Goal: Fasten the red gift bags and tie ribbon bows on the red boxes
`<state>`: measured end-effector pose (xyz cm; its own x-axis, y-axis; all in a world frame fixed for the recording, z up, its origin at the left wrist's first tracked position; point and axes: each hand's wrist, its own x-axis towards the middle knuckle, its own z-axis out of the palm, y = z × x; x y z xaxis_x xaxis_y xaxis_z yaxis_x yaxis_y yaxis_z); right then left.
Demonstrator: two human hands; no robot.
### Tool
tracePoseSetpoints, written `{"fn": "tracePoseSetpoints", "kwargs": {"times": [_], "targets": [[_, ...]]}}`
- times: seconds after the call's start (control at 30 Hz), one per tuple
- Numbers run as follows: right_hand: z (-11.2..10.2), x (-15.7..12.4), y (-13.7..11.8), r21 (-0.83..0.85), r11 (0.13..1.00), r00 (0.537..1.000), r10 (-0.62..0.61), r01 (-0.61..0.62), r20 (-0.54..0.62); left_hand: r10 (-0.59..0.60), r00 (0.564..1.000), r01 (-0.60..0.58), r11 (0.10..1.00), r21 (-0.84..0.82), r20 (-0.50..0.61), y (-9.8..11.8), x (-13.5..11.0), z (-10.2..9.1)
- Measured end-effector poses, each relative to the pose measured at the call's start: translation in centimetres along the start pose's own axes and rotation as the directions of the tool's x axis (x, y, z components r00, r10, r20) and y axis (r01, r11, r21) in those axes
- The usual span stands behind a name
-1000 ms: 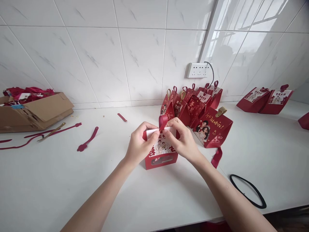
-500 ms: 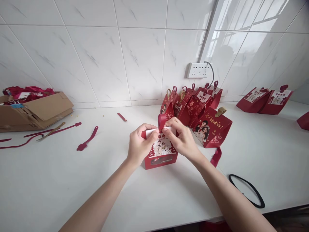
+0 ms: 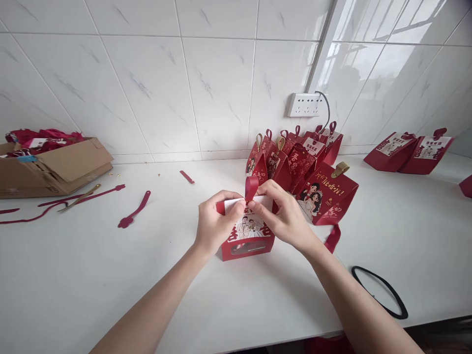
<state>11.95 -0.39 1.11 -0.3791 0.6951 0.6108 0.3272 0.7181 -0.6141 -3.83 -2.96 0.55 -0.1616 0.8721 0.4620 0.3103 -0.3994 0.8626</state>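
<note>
A red gift box [image 3: 248,248] stands upright on the white table, its white front label printed with a bridal couple above a small clear window. My left hand [image 3: 219,219] pinches the box's top edge from the left, thumb in front near the middle. From the right, my right hand [image 3: 278,209] grips the same top edge, its thumb close to the other thumb. Between the thumbs a red ribbon loop [image 3: 251,187] sticks up from the box top. Fingers hide the loop's base, where a small fastener partly shows.
Several finished-looking red boxes [image 3: 326,194] with loops stand behind to the right, and more boxes [image 3: 429,155] farther right. On the left are a cardboard box [image 3: 73,164] of red ribbons, scissors [image 3: 79,198] and a loose strap [image 3: 136,210]. A black band [image 3: 381,290] lies front right.
Both hands keep their grip on the box top, with the thumbs shifting slightly at the loop's base. The whole view has moved a little.
</note>
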Motion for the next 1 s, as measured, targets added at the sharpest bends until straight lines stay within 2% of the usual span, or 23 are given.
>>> {"fn": "tracePoseSetpoints", "kwargs": {"times": [0.07, 0.1, 0.17, 0.2, 0.23, 0.27, 0.3, 0.37, 0.43, 0.47, 0.53, 0.6, 0.67, 0.73, 0.8, 0.9, 1.0], "targets": [[0.4, 0.0, 0.4, -0.002, 1.000, 0.998, -0.023, 0.023, -0.059, -0.005, 0.993, 0.012, 0.998, -0.058, 0.115, -0.1, 0.1, -0.7], [0.6, -0.1, 0.7, -0.014, 1.000, 0.991, -0.025, 0.023, -0.131, 0.004, 0.981, 0.016, 0.994, -0.105, 0.194, -0.2, 0.1, -1.1], [0.9, 0.0, 1.2, -0.058, 0.998, 0.946, 0.009, -0.030, -0.323, 0.067, 0.940, -0.004, 0.983, -0.184, 0.335, -0.3, -0.2, -1.7], [0.9, 0.0, 1.4, -0.072, 0.994, 0.916, 0.041, -0.076, -0.400, 0.120, 0.920, -0.048, 0.979, -0.196, 0.374, -0.3, -0.4, -1.8], [0.8, 0.1, 1.5, -0.068, 0.991, 0.900, 0.079, -0.119, -0.428, 0.186, 0.901, -0.124, 0.976, -0.180, 0.392, -0.4, -0.8, -1.7], [0.6, 0.2, 1.6, -0.036, 0.987, 0.910, 0.129, -0.155, -0.395, 0.262, 0.880, -0.226, 0.964, -0.138, 0.395, -0.5, -1.1, -1.5], [0.4, 0.2, 1.7, 0.023, 0.982, 0.935, 0.186, -0.188, -0.303, 0.346, 0.853, -0.341, 0.936, -0.084, 0.390, -0.5, -1.4, -1.3], [-0.4, 0.3, 1.8, 0.185, 0.948, 0.963, 0.269, -0.260, -0.027, 0.520, 0.786, -0.557, 0.831, 0.016, 0.333, -0.7, -1.8, -0.8], [-1.3, 0.2, 1.9, 0.298, 0.892, 0.936, 0.288, -0.339, 0.202, 0.627, 0.758, -0.651, 0.748, 0.132, 0.181, -1.0, -1.9, -0.5], [-1.7, 0.1, 2.0, 0.341, 0.870, 0.922, 0.269, -0.357, 0.278, 0.635, 0.768, -0.637, 0.746, 0.197, 0.081, -1.2, -1.8, -0.5], [-2.3, 0.1, 2.0, 0.434, 0.828, 0.904, 0.187, -0.356, 0.384, 0.555, 0.828, -0.514, 0.807, 0.291, -0.078, -1.8, -1.3, -0.6], [-2.6, 0.0, 1.9, 0.491, 0.797, 0.891, 0.124, -0.352, 0.437, 0.390, 0.917, -0.352, 0.891, 0.288, -0.086, -2.3, -0.9, -0.7], [-2.4, 0.0, 1.6, 0.444, 0.820, 0.888, 0.155, -0.360, 0.433, 0.233, 0.972, -0.220, 0.948, 0.230, -0.032, -2.6, -0.7, -0.7], [-1.9, 0.0, 1.2, 0.371, 0.844, 0.898, 0.254, -0.387, 0.359, 0.148, 0.988, -0.138, 0.973, 0.186, -0.042, -2.4, -0.7, -0.7], [-1.3, 0.0, 0.8, 0.359, 0.846, 0.911, 0.310, -0.395, 0.273, 0.113, 0.992, -0.103, 0.983, 0.149, -0.054, -1.9, -0.8, -0.7], [-0.6, -0.1, 0.6, 0.371, 0.858, 0.930, 0.289, -0.357, 0.227, 0.078, 0.996, -0.082, 0.994, 0.067, 0.050, -1.1, -0.8, -0.9], [-0.3, -0.2, 0.5, 0.352, 0.894, 0.958, 0.233, -0.278, 0.165, 0.064, 0.997, -0.065, 0.998, 0.019, 0.054, -0.7, -0.8, -0.8]]}}
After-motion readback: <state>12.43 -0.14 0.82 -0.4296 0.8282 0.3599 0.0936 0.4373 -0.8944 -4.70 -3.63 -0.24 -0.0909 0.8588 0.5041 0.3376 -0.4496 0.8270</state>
